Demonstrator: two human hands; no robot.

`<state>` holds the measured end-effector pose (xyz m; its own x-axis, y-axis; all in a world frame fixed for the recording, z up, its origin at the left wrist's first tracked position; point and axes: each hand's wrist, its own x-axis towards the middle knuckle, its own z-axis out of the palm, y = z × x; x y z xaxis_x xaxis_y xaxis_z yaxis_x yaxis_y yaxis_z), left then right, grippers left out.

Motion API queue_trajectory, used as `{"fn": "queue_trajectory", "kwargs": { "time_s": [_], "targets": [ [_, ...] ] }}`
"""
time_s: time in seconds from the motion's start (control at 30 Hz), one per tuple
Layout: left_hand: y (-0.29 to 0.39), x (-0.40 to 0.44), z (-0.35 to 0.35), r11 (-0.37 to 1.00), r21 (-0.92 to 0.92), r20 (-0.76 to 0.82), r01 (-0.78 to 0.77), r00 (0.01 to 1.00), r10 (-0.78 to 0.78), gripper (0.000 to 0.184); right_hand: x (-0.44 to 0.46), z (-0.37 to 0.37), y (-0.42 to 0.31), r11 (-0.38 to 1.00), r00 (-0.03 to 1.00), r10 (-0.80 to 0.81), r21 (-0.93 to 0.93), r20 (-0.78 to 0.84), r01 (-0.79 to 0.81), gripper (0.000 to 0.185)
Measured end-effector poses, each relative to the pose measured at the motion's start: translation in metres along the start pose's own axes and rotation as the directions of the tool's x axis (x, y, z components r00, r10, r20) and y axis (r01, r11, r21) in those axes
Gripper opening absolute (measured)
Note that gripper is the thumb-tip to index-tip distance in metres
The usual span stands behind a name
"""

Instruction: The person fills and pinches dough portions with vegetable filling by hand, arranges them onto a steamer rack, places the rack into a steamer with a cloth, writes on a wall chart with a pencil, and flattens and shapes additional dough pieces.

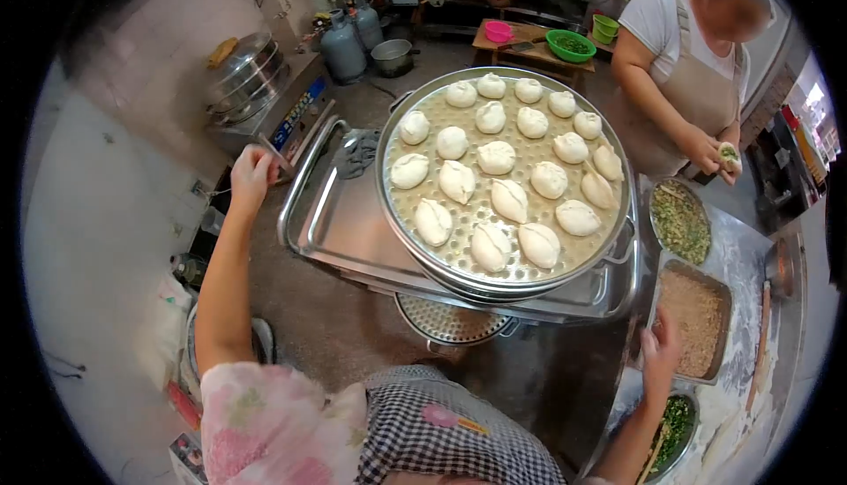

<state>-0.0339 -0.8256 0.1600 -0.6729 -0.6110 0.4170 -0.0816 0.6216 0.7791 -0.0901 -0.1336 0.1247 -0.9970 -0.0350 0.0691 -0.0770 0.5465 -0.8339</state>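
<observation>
At the left, my left hand is closed around a thin flat metallic thing, beside the steel cart's handle and near the stove. My right hand is at the lower right, fingers apart and holding nothing, by the near edge of a rectangular tray of brownish filling. Between my hands, a large round steamer tray with several white buns rests on the cart.
A co-worker at the upper right holds a filled wrapper. Bowls of green filling and a rolling pin lie on the floured table. Steamers and gas cylinders stand behind. A perforated tray sits below the cart.
</observation>
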Motion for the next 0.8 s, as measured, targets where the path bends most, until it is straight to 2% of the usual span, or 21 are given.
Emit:
{"fn": "queue_trajectory", "kwargs": {
  "time_s": [0.07, 0.1, 0.13, 0.23, 0.27, 0.3, 0.33, 0.37, 0.4, 0.43, 0.47, 0.5, 0.53, 0.57, 0.6, 0.67, 0.7, 0.73, 0.8],
  "targets": [
    [-0.014, -0.032, -0.037, 0.978, -0.101, -0.011, 0.180, 0.983, -0.182, 0.010, 0.032, 0.046, -0.050, 0.992, 0.985, -0.121, 0.038, 0.125, 0.117, 0.047],
    [-0.028, -0.046, -0.056, 0.975, -0.109, -0.008, 0.193, 0.981, -0.195, 0.008, 0.045, 0.066, -0.074, 0.976, 0.959, -0.216, 0.029, 0.185, 0.214, 0.045],
    [-0.048, -0.057, -0.075, 0.982, 0.014, -0.043, 0.188, 0.981, -0.187, 0.008, 0.058, 0.086, -0.097, 0.951, 0.920, -0.305, 0.023, 0.245, 0.309, 0.044],
    [-0.105, -0.095, -0.121, 0.957, 0.076, -0.102, 0.280, 0.957, -0.272, 0.012, 0.096, 0.149, -0.158, 0.852, 0.789, -0.502, 0.044, 0.354, 0.522, 0.047],
    [-0.125, -0.107, -0.132, 0.943, 0.069, -0.154, 0.327, 0.937, -0.314, 0.007, 0.109, 0.171, -0.170, 0.812, 0.743, -0.554, 0.047, 0.375, 0.582, 0.047],
    [-0.176, -0.118, -0.153, 0.938, 0.135, -0.150, 0.319, 0.942, -0.299, 0.008, 0.122, 0.194, -0.184, 0.793, 0.721, -0.569, 0.034, 0.395, 0.608, 0.048],
    [-0.185, -0.126, -0.159, 0.919, 0.110, -0.184, 0.380, 0.916, -0.356, 0.008, 0.133, 0.217, -0.198, 0.774, 0.699, -0.584, 0.024, 0.412, 0.633, 0.048],
    [-0.205, -0.133, -0.168, 0.871, 0.107, -0.178, 0.479, 0.871, -0.458, 0.008, 0.143, 0.241, -0.208, 0.781, 0.716, -0.555, -0.029, 0.424, 0.623, 0.049],
    [-0.233, -0.139, -0.178, 0.839, 0.194, -0.179, 0.508, 0.859, -0.479, 0.009, 0.154, 0.266, -0.216, 0.789, 0.736, -0.522, -0.084, 0.431, 0.609, 0.050],
    [-0.264, -0.144, -0.188, 0.788, 0.543, -0.185, 0.289, 0.957, -0.223, 0.011, 0.163, 0.287, -0.223, 0.795, 0.758, -0.486, -0.140, 0.435, 0.590, 0.052],
    [-0.333, -0.158, -0.204, 0.793, 0.393, -0.182, 0.465, 0.885, -0.428, 0.014, 0.171, 0.307, -0.223, 0.764, 0.758, -0.479, -0.216, 0.442, 0.608, 0.053],
    [-0.298, -0.150, -0.187, 0.655, 0.274, -0.207, 0.704, 0.709, -0.674, 0.015, 0.180, 0.325, -0.221, 0.725, 0.757, -0.467, -0.293, 0.457, 0.624, 0.055],
    [-0.356, -0.165, -0.199, 0.692, 0.385, -0.207, 0.611, 0.787, -0.581, 0.014, 0.189, 0.340, -0.220, 0.679, 0.755, -0.454, -0.364, 0.473, 0.637, 0.057],
    [-0.340, -0.164, -0.191, 0.651, 0.616, -0.194, 0.445, 0.886, -0.422, 0.012, 0.196, 0.349, -0.217, 0.722, 0.777, -0.341, -0.382, 0.529, 0.577, 0.056],
    [-0.363, -0.166, -0.193, 0.592, 0.623, -0.186, 0.512, 0.832, -0.523, 0.011, 0.200, 0.352, -0.220, 0.773, 0.798, -0.282, -0.366, 0.533, 0.518, 0.054],
    [-0.399, -0.175, -0.195, 0.585, 0.336, -0.068, 0.739, 0.638, -0.767, 0.011, 0.208, 0.356, -0.226, 0.862, 0.826, -0.166, -0.328, 0.539, 0.388, 0.050],
    [-0.364, -0.157, -0.184, 0.423, 0.392, -0.032, 0.817, 0.471, -0.881, 0.015, 0.208, 0.355, -0.242, 0.875, 0.853, -0.118, -0.353, 0.508, 0.331, 0.043],
    [-0.390, -0.166, -0.183, 0.564, 0.239, 0.068, 0.790, 0.566, -0.822, 0.016, 0.211, 0.356, -0.248, 0.873, 0.871, -0.139, -0.357, 0.471, 0.332, 0.042],
    [-0.411, -0.168, -0.178, 0.355, 0.275, 0.134, 0.893, 0.330, -0.934, 0.016, 0.217, 0.359, -0.253, 0.867, 0.897, -0.187, -0.362, 0.401, 0.343, 0.042]
  ]
}}
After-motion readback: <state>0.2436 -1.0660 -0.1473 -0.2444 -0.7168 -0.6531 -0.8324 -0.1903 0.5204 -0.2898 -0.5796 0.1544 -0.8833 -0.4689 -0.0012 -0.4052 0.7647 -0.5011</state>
